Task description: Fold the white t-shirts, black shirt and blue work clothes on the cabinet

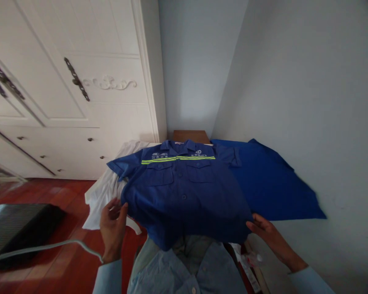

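Observation:
A dark blue short-sleeved work shirt [184, 204] lies spread out, front side up, with its collar away from me. A yellow-green and silver stripe crosses its chest, above two flap pockets, and white printing sits above the stripe. My left hand [113, 224] has thumb and fingers closed at the shirt's left side edge. At the lower right corner of the hem, my right hand [265, 232] pinches the cloth between thumb and fingers. The near hem hangs toward my body. Under the shirt's left sleeve is white cloth [106, 196].
Brighter blue cloth [276, 188] spreads to the right against the grey wall [309, 102]. A white wardrobe [110, 114] stands at the left. A brown wooden piece [191, 136] shows behind the collar. A black object [24, 228] and a pale cable [58, 244] are at the lower left.

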`<state>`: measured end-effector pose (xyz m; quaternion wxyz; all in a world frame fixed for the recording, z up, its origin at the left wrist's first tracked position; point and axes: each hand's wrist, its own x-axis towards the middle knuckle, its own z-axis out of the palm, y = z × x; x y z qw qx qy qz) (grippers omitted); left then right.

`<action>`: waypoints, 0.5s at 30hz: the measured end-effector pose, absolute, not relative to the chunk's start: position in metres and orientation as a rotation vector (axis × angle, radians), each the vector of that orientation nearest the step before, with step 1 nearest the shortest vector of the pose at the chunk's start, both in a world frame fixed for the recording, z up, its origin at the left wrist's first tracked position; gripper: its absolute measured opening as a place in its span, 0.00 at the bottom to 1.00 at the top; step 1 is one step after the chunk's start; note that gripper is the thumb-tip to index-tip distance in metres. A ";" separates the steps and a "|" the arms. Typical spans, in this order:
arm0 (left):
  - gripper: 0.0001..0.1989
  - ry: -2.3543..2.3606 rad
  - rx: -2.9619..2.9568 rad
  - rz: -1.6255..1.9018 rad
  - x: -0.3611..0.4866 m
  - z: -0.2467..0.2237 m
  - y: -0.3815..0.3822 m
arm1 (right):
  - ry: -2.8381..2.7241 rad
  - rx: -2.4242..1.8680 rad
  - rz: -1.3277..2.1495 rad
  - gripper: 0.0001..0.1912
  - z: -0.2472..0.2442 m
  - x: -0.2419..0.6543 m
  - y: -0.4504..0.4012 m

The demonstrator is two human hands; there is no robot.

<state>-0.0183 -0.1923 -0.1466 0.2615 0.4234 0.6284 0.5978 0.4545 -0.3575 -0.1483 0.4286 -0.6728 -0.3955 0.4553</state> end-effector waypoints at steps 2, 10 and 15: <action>0.32 1.694 1.052 1.623 -0.015 -0.162 -0.204 | -0.979 -1.641 1.212 0.31 -0.158 0.456 -0.358; 0.28 1.589 1.110 1.128 -0.008 -0.204 -0.232 | -0.910 -1.753 1.295 0.33 -0.186 0.448 -0.365; 0.33 1.734 0.977 1.101 -0.033 -0.210 -0.237 | -0.836 -1.805 1.181 0.31 -0.180 0.451 -0.372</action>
